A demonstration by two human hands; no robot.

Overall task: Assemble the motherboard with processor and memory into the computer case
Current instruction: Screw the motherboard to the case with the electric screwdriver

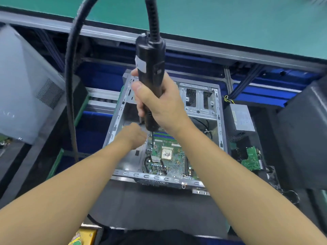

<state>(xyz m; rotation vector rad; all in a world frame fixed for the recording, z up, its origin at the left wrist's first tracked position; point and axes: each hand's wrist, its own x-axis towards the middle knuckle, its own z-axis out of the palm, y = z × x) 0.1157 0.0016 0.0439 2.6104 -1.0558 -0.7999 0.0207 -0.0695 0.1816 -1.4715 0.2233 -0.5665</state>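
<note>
Forearms (pixel 53 200) reached in | right hand (pixel 159 103) wrapped round screwdriver (pixel 150 68) | left hand (pixel 134 135) curled by its bit (pixel 152 137), hold unclear | motherboard (pixel 168 156) lay inside case (pixel 220 121), near right | risk: tilted bit might slip and gouge it

Bare floor lies open in the left half of the computer case (pixel 220 121), and the left hand (pixel 132 135) reaches in there. The motherboard (pixel 168 156) fills the right half, the drive cage (pixel 199 106) blocks the far corner, and the screwdriver (pixel 150 68) stands over the middle.
</note>
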